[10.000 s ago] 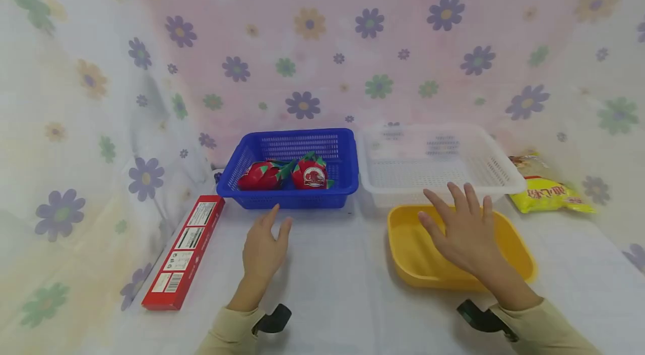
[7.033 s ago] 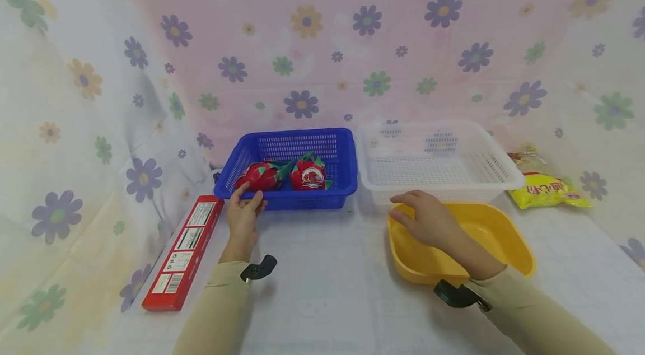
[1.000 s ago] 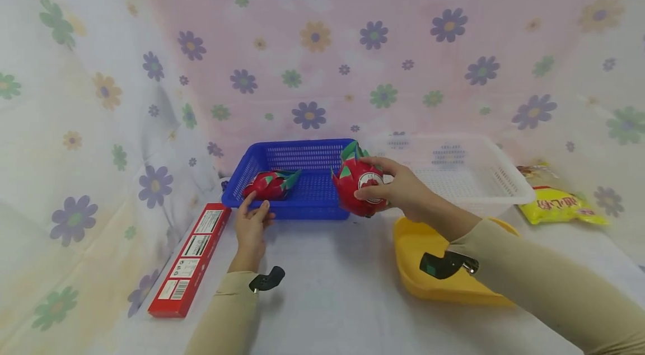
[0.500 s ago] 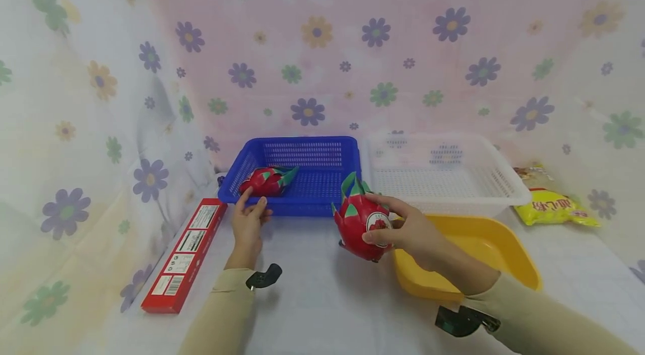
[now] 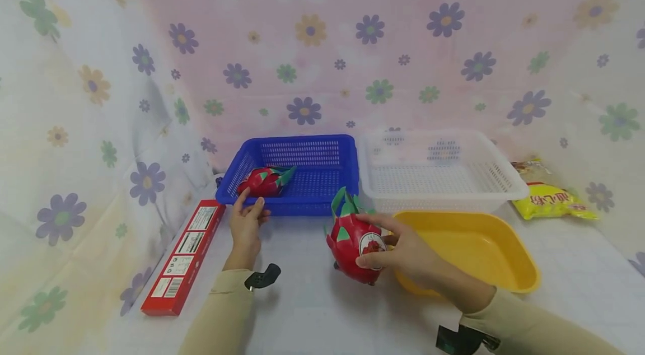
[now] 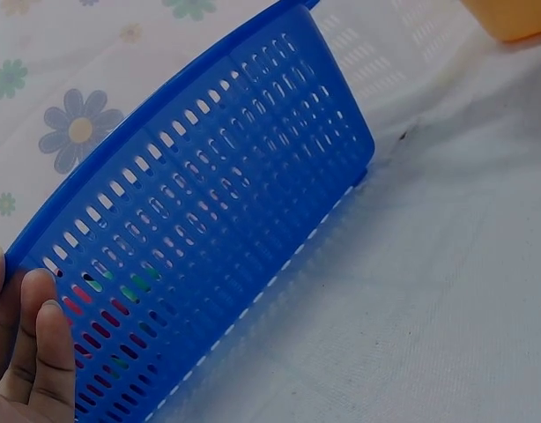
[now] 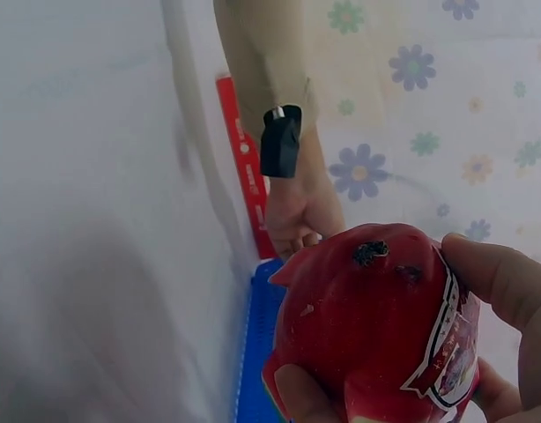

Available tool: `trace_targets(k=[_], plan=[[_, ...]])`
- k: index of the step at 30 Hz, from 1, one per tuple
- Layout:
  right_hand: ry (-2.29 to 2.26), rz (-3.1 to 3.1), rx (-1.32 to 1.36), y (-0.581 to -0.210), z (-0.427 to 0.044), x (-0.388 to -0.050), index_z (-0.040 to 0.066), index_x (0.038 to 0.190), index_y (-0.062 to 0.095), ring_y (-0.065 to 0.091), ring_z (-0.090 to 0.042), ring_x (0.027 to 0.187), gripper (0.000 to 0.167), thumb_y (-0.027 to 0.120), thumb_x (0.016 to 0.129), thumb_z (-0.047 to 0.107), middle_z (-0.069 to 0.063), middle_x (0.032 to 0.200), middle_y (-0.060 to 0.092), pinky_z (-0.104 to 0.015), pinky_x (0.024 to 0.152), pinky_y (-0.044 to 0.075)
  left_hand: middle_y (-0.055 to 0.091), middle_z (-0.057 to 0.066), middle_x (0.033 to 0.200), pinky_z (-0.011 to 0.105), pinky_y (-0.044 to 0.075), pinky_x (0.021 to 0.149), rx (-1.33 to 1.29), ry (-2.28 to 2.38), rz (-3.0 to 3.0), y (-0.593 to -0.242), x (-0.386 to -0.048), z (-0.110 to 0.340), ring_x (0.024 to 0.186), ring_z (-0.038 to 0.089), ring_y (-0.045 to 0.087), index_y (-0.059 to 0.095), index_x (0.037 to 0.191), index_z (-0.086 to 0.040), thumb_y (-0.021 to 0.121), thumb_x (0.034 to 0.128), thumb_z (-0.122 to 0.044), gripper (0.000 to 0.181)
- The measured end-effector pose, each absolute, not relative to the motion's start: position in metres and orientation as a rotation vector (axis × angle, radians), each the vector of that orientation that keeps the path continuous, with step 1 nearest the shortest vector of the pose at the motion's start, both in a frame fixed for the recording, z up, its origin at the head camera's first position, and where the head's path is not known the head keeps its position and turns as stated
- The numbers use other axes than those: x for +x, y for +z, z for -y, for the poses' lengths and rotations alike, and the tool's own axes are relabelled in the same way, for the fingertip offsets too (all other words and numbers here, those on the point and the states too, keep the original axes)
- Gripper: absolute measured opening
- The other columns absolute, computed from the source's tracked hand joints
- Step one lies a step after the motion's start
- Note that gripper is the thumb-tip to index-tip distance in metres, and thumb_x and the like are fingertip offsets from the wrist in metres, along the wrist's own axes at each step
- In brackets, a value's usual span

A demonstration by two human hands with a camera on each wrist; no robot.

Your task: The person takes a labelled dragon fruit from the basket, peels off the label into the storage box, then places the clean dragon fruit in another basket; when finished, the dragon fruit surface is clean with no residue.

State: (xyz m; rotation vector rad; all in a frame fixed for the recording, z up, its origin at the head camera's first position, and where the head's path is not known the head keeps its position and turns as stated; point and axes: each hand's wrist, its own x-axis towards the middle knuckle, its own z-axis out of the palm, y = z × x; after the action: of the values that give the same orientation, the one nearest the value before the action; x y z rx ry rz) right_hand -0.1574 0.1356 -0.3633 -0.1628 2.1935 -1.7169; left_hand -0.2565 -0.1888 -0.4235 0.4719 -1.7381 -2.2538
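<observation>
My right hand (image 5: 408,251) grips a red dragon fruit (image 5: 353,243) with green leaf tips and a round label, held over the white cloth left of the yellow tub (image 5: 468,243). Up close in the right wrist view, the dark stem end of this dragon fruit (image 7: 367,308) shows, with thumb and fingers on either side. My left hand (image 5: 246,232) pinches the front rim of the blue basket (image 5: 302,206) near its left corner. Inside that basket, at the left, lies a second dragon fruit (image 5: 265,181). Through the slots in the left wrist view, red and green show behind the basket wall (image 6: 200,203).
Right of the blue basket stands a white basket (image 5: 443,197), behind the yellow tub. A long red box (image 5: 183,260) lies at the left. Yellow plastic packets (image 5: 551,201) lie at the far right. Flowered cloth (image 5: 322,52) hangs behind and at the sides.
From open, my left hand has taken the basket rim. My right hand has lifted one dragon fruit out of the blue basket and, over the last second, brought it nearer and lower.
</observation>
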Motion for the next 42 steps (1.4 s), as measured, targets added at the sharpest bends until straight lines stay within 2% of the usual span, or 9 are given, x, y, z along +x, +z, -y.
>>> trace_targets(k=[3,11,20,26,32,42], plan=[[-1.674,-2.222,-0.162,-0.365,-0.132,-0.153,0.035,0.140,0.052,0.048,-0.033,0.122,0.078,0.088,0.071,0.029,-0.011,0.141,0.047,-0.040,0.080,0.061,0.067,-0.001,0.087,0.022,0.058,0.073,0.480,-2.261,1.727,-0.424,-0.257,0.190,0.068,0.007,0.066,0.047,0.145,-0.026,0.065,0.0955,-0.019,0.053],[-1.656,-2.212,-0.195,-0.373,-0.124,-0.146,0.037,0.140,0.052,0.050,-0.029,0.120,0.078,0.088,0.070,0.030,-0.010,0.136,0.051,-0.041,0.079,0.061,0.066,-0.009,0.080,0.022,0.058,0.073,0.487,-2.252,1.760,-0.422,-0.256,0.190,0.068,0.006,0.065,0.046,0.146,-0.025,0.065,0.0955,-0.020,0.054],[-1.624,-2.157,-0.149,-0.386,-0.112,-0.146,0.031,0.140,0.053,0.052,-0.029,0.115,0.076,0.088,0.072,0.027,-0.014,0.131,0.053,-0.042,0.080,0.061,0.066,-0.007,0.079,0.020,0.057,0.068,0.468,-2.249,1.725,-0.421,-0.256,0.190,0.065,0.006,0.065,0.047,0.145,-0.023,0.065,0.0951,-0.019,0.054],[-1.603,-2.166,-0.097,-0.394,-0.106,-0.149,0.030,0.139,0.054,0.054,-0.029,0.114,0.076,0.088,0.071,0.028,-0.014,0.128,0.056,-0.042,0.079,0.061,0.065,-0.009,0.079,0.020,0.057,0.068,0.483,-2.242,1.757,-0.423,-0.257,0.190,0.066,0.006,0.065,0.047,0.145,-0.027,0.064,0.0959,-0.020,0.052],[-1.575,-2.217,-0.085,-0.397,-0.101,-0.154,0.032,0.136,0.057,0.055,-0.028,0.111,0.075,0.090,0.068,0.029,-0.012,0.122,0.059,-0.041,0.077,0.061,0.066,-0.003,0.084,0.020,0.058,0.068,0.482,-2.240,1.748,-0.423,-0.255,0.190,0.065,0.006,0.066,0.047,0.146,-0.026,0.064,0.0962,-0.018,0.053],[-1.583,-2.236,-0.077,-0.401,-0.096,-0.162,0.032,0.133,0.058,0.054,-0.031,0.115,0.072,0.090,0.068,0.027,-0.012,0.128,0.058,-0.045,0.082,0.060,0.063,-0.010,0.078,0.018,0.056,0.067,0.514,-2.226,1.785,-0.417,-0.253,0.188,0.065,0.005,0.065,0.046,0.147,-0.025,0.066,0.0949,-0.022,0.055]])
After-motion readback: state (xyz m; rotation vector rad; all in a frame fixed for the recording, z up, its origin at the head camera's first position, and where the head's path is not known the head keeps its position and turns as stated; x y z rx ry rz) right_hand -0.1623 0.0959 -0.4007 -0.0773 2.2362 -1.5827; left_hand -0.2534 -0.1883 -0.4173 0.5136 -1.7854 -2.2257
